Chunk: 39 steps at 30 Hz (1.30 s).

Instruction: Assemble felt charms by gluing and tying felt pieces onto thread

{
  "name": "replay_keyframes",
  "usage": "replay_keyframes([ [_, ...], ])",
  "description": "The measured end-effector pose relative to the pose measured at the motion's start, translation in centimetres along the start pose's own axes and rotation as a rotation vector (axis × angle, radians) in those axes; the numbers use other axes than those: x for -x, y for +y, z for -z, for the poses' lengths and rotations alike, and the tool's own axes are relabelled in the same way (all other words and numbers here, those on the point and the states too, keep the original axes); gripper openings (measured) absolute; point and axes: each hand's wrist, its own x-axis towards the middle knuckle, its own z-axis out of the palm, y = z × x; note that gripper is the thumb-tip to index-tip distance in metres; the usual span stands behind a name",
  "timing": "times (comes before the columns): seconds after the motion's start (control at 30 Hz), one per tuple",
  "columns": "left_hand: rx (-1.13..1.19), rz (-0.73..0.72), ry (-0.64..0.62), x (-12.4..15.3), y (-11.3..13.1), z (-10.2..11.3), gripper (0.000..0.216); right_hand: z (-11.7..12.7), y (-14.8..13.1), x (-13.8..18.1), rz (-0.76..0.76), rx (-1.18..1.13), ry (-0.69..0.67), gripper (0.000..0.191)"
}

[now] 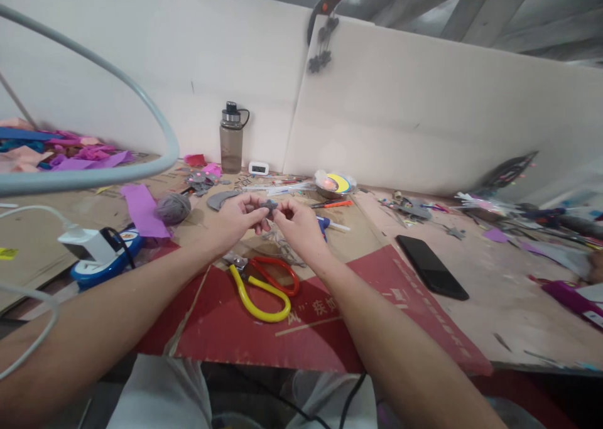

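Note:
Between my two hands, above the cardboard, is a small dark grey piece, perhaps a felt star; its exact shape is partly covered by fingers. My left hand pinches it from the left, and my right hand pinches its right side. Below the hands lie scissors with yellow handles and red-handled scissors. Left of my left hand sit a ball of grey yarn and a grey felt crescent. A blue glue gun shows partly behind my right hand.
A black phone lies at right. A bottle stands by the white partition. At left are a blue power strip, a charger and a thick grey tube arching overhead. A metal bowl stands behind the hands.

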Motion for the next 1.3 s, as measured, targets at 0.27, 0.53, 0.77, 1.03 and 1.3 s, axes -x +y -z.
replay_keyframes([
  [0.27,0.086,0.08,0.075,0.0,0.5,0.1,0.02,-0.3,0.9,-0.2,0.025,-0.171,-0.027,0.017],
  [0.53,-0.036,0.076,0.083,0.1,0.3,0.2,0.019,0.4,0.1,0.2,0.224,0.078,0.176,0.012],
  [0.77,-0.256,0.044,0.072,0.3,0.6,0.2,0.015,0.5,0.0,0.4,0.339,0.261,0.134,0.008],
  [1.03,-0.159,0.096,0.024,0.2,0.4,0.0,0.008,0.6,-0.1,0.1,0.154,0.163,0.085,0.015],
  [1.3,-0.196,0.074,0.025,0.2,0.1,0.2,0.006,0.6,-0.1,0.2,0.211,0.19,0.072,0.011],
])
